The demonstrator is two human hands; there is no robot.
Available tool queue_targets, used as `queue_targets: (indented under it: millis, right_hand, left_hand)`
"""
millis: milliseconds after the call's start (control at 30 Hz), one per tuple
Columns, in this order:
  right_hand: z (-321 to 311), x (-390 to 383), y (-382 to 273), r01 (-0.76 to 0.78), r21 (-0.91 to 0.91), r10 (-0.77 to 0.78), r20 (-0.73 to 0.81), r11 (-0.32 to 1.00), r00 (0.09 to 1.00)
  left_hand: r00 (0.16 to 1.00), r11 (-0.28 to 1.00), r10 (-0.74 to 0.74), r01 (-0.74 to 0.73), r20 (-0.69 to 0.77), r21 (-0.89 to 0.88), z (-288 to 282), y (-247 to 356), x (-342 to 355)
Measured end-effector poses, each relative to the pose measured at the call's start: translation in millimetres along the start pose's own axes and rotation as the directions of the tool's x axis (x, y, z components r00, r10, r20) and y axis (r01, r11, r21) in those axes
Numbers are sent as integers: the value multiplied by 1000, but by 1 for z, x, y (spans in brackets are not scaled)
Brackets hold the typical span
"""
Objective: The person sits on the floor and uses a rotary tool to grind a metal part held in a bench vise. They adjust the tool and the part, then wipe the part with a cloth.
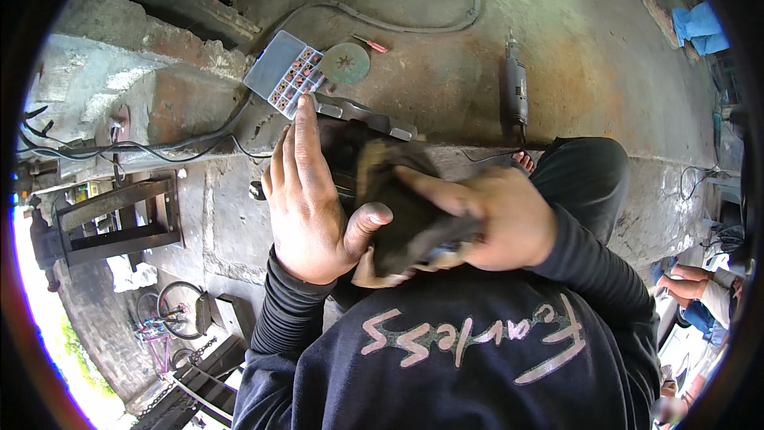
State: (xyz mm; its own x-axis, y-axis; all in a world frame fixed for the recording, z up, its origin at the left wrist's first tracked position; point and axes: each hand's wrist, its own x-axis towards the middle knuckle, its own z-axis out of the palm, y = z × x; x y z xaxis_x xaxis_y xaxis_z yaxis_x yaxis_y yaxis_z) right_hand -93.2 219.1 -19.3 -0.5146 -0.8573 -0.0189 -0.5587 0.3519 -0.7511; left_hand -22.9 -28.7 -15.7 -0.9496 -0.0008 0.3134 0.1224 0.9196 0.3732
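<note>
My left hand (306, 199) lies flat with its fingers stretched out and thumb spread, against the left side of a dark boxy thing (341, 142) in my lap. A grey metal edge (366, 118) runs along its far side; I cannot make out what kind of thing it is. My right hand (509, 219) grips a dirty black and brown rag (406, 219), with the index finger stretched along it. The rag covers much of the boxy thing's right part and is a little blurred.
On the concrete ledge ahead are a clear compartment box (293, 80) with small reddish parts, a green disc (345, 63), a red-handled screwdriver (372, 45) and a grey power tool (516, 84). A cable (398, 28) curves behind them. Left stand a metal frame (119, 219) and a bicycle (179, 314). People are far right.
</note>
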Motion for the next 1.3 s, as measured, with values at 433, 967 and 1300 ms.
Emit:
queue_targets:
  millis: [433, 967, 1300]
  right_hand:
    - [-6, 3, 10, -239, -568, 285, -7, 787, 958]
    - [14, 80, 103, -33, 649, 262, -259, 760, 930]
    - [67, 68, 51, 72, 851, 131, -163, 520, 978]
  left_hand:
    - [1000, 1000, 22, -22, 9, 18, -3, -7, -9]
    - [931, 948, -48, -72, -361, -311, 9, -14, -24]
    - [973, 949, 221, -229, -63, -215, -15, -28, -28]
